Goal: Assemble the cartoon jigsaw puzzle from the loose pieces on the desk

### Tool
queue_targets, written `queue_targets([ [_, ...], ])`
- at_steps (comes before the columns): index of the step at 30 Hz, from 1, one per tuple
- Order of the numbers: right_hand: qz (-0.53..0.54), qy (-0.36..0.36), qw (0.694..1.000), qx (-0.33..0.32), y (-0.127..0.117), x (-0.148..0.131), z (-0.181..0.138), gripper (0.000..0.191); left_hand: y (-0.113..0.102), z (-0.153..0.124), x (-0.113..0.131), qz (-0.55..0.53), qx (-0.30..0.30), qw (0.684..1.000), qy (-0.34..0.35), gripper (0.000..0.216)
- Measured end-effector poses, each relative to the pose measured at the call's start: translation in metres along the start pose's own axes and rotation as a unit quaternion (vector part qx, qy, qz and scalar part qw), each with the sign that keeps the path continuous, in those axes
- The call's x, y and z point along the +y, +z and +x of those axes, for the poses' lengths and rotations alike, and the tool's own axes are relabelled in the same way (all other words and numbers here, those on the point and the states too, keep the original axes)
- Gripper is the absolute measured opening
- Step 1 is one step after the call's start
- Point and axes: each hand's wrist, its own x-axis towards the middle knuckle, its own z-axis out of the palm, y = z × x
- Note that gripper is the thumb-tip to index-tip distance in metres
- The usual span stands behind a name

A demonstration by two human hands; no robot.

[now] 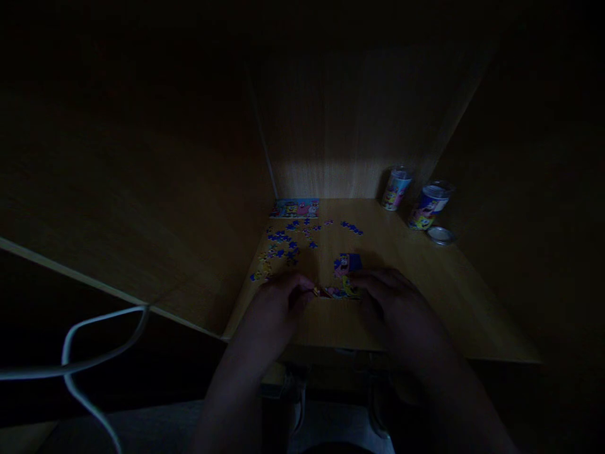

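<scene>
The scene is very dark. On a wooden desk [425, 302] lies a small joined cluster of puzzle pieces [346, 272]. My left hand [278, 302] rests at the cluster's left edge, its fingers pinched on a small yellowish puzzle piece [316, 291]. Curled fingers of my right hand [392, 296] press down on the cluster's right side. Several loose blue puzzle pieces [283, 243] lie scattered to the left and behind.
A printed reference picture [295, 207] lies at the back by the wall. Two printed cans [396, 187] [429, 205] and a round metal lid [440, 235] stand at the back right. Wooden panels enclose the desk. A white cable [89, 353] loops at the lower left.
</scene>
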Motion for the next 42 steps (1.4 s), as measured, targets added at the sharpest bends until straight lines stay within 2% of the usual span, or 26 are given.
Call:
queue_targets([
  [7, 0.002, -0.002, 1.000, 0.015, 0.000, -0.001, 0.000, 0.039, 0.003, 0.002, 0.003, -0.031, 0.025, 0.999, -0.007, 0.014],
  [14, 0.000, -0.001, 1.000, 0.000, 0.001, 0.001, -0.001, 0.036, 0.004, 0.002, 0.003, -0.025, 0.038, 0.999, -0.010, 0.022],
  [29, -0.001, 0.002, 1.000, 0.009, 0.001, 0.000, 0.000, 0.039, 0.002, 0.002, 0.005, -0.025, 0.029, 0.998, -0.041, 0.018],
  [42, 0.000, 0.006, 1.000, 0.003, 0.000, 0.000, -0.001, 0.036, -0.026, -0.008, -0.008, 0.132, 0.055, 0.982, -0.125, 0.028],
])
